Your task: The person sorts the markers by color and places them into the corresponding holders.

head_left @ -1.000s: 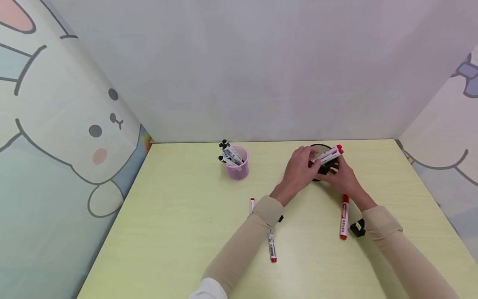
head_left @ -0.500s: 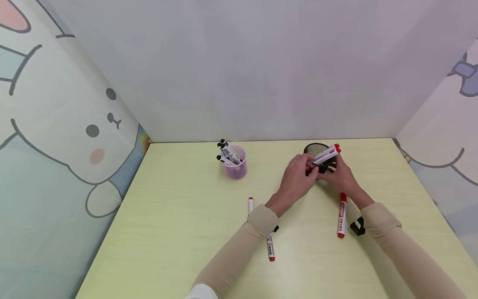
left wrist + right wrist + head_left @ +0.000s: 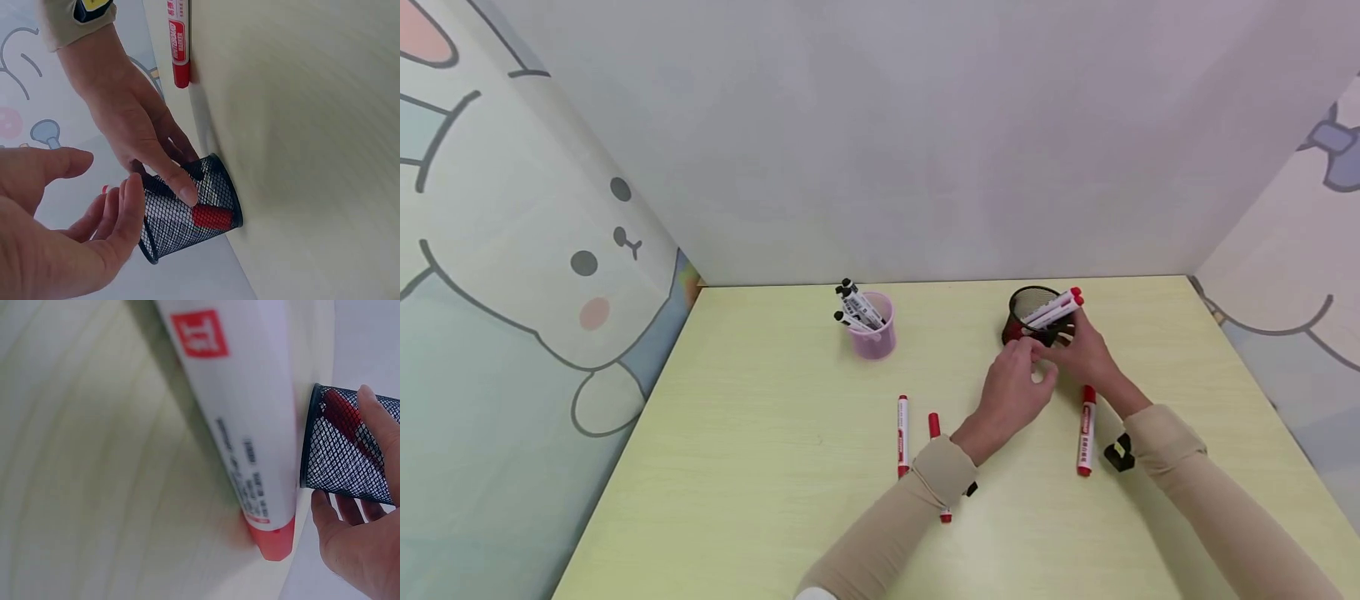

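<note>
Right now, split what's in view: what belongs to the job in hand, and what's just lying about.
Seems part of the job:
black mesh cup, gripped by the right hand
red-and-white markers inside it
loose red-and-white markers, probably

Apparently just standing by:
lilac cup, untouched
black-and-white markers in it

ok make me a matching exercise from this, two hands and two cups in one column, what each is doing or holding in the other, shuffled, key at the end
Column one
1. purple cup
2. black mesh cup
3. left hand
4. right hand

Column two
A. grips the black mesh cup
B. contains red-capped markers
C. contains black-capped markers
D. holds nothing

Right pairs
1-C, 2-B, 3-D, 4-A
</note>
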### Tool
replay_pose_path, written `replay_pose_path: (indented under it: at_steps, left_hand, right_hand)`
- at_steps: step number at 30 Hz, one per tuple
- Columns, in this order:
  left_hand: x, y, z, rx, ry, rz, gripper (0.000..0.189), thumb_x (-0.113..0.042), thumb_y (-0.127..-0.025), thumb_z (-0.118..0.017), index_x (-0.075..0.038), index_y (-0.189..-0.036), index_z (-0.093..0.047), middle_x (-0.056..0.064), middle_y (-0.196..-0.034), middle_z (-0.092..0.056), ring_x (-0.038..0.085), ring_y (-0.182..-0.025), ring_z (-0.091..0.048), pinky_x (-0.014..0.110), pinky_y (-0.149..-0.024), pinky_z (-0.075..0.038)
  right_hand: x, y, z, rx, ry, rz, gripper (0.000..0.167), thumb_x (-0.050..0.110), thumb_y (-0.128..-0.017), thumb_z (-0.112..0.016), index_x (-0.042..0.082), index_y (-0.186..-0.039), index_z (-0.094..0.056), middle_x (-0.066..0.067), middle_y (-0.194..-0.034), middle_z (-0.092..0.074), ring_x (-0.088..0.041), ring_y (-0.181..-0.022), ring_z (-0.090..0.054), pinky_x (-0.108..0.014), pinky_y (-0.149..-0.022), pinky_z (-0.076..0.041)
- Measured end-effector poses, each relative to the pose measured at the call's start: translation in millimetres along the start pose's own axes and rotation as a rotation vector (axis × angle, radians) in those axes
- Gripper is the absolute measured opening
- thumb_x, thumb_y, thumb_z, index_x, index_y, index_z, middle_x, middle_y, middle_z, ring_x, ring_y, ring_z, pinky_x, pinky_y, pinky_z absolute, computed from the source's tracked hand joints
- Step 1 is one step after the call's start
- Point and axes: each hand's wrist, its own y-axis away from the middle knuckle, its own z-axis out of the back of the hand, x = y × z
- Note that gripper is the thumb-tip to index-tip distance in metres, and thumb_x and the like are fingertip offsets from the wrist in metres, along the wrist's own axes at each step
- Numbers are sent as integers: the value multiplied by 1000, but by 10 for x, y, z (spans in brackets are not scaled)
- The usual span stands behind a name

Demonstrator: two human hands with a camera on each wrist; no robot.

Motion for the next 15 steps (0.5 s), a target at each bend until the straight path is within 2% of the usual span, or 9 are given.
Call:
replay_pose_path:
  at_steps: [4,11,15]
  left_hand:
    - [-6,66,-76,20,12,40,28,-24,-97,-73,-8,-118,-64,-1,-102,-64,4,-84,-54,12,-73,-46]
    - [-31,152,-234,105,-22,113,34,-27,-95,-75,-9,-122,-65,-5,-106,-65,5,-92,-59,16,-79,-50]
    - [-86,175,-326,144,-40,163,32,-29,-94,-77,-11,-119,-66,-6,-106,-65,6,-93,-60,16,-81,-50]
  right_hand:
    - [6,16,-1,1,2,5,89,9,-89,-81,-3,-153,-21,-34,-149,-40,-51,-138,-40,-60,-111,-38]
    - [-6,34,-1,-3,-11,11,95,29,-85,-87,-1,-150,-24,-28,-149,-41,-48,-140,-41,-60,-112,-37]
    - [5,39,2,-5,-15,12,96,31,-85,-87,-1,-150,-24,-28,-149,-41,-49,-139,-41,-60,-112,-37]
